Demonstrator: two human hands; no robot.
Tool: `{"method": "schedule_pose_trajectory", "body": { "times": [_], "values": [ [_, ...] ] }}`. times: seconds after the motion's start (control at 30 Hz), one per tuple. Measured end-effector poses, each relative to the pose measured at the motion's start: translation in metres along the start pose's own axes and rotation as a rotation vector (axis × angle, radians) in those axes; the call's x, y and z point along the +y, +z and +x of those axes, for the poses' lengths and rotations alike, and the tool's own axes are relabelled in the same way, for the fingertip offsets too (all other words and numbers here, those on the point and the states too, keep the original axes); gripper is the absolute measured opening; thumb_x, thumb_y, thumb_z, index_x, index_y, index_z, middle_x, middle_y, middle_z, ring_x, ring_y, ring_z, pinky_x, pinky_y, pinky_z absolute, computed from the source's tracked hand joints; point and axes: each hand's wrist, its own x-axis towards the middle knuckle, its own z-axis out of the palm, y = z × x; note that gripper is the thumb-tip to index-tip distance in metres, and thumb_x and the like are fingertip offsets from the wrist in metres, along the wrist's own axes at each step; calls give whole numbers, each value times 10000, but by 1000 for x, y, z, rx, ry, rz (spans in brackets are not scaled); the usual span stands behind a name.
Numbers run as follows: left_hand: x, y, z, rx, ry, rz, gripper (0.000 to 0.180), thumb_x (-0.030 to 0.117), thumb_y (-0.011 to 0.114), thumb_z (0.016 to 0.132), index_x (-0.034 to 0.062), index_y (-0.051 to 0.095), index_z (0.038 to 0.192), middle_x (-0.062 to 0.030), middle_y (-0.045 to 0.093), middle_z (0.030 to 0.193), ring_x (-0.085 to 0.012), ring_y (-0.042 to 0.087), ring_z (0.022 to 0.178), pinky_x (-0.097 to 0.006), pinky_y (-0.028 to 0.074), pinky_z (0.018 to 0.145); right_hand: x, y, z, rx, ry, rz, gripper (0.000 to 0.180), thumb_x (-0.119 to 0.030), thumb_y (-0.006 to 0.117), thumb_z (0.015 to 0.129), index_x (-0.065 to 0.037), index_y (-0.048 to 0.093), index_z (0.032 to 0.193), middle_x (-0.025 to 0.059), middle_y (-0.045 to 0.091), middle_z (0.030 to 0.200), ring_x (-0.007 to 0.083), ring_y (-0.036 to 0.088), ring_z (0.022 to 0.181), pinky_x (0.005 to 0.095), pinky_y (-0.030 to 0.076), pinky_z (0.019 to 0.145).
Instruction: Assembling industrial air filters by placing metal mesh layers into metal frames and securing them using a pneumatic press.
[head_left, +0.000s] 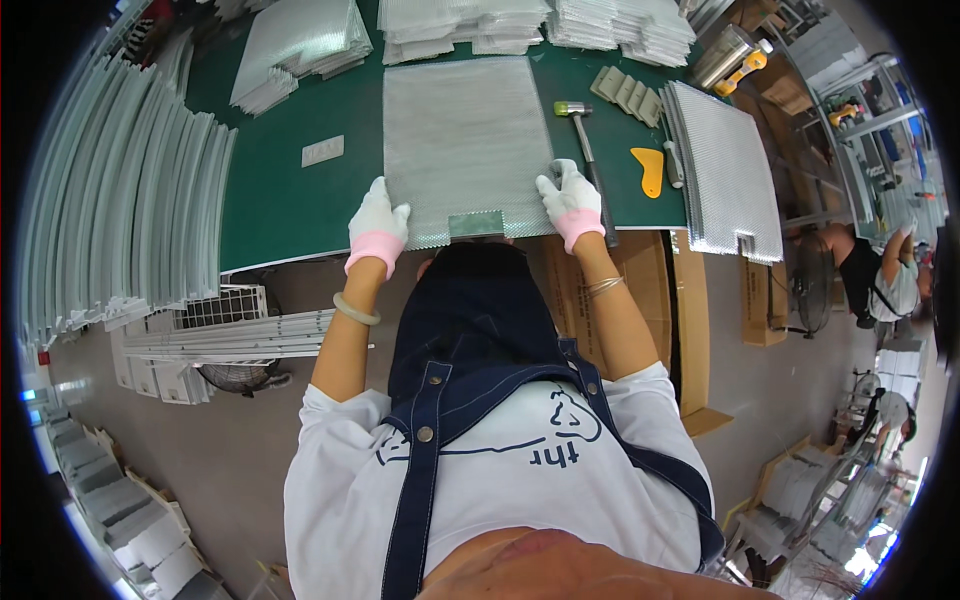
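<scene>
A rectangular silver mesh panel (462, 140) lies flat on the green table (280, 195), its near edge at the table's front with a small metal clip (476, 224) at the middle. My left hand (378, 224), in a white glove with a pink cuff, rests on the panel's near left corner. My right hand (570, 197), gloved the same way, grips the panel's near right edge. A hammer (585, 150) lies just right of that hand.
Stacks of mesh panels (300, 45) line the table's far side; another stack (725, 175) overhangs at the right. A yellow scraper (650, 168) and grey blocks (625, 90) lie nearby. Metal frames (120, 200) lean at the left. Cardboard boxes (690, 320) stand under the table. Other people work at far right.
</scene>
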Motion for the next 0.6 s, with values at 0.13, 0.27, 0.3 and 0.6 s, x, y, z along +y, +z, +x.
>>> {"method": "schedule_pose_trajectory", "body": {
  "times": [0.13,0.27,0.3,0.6],
  "values": [
    [-5,3,5,6,9,18,539,200,612,792,37,401,1260,-202,549,1151,-369,542,1038,-405,438,894,-3,1,5,-33,3,-48,474,-346,553,844,-48,453,1198,194,616,1034,335,601,938,392,464,834],
    [5,-2,5,23,-71,34,578,228,631,789,49,388,1282,-194,548,1135,-360,558,1019,-418,449,872,-7,1,3,9,-10,-71,491,-343,550,846,-47,431,1218,196,606,1055,341,598,943,398,468,829],
    [11,-5,3,9,-104,138,600,245,645,784,58,384,1291,-183,537,1136,-349,563,1008,-430,454,854,-7,-1,3,6,-15,-92,499,-338,547,847,-44,418,1229,196,603,1057,341,599,941,401,474,818],
    [8,-22,-1,19,170,402,384,271,687,722,239,613,1098,-104,452,1282,-302,464,1108,-446,402,878,-25,-10,-13,98,-138,-569,274,-385,547,842,-117,565,895,103,535,941,267,569,880,382,498,693]
  ]
}}
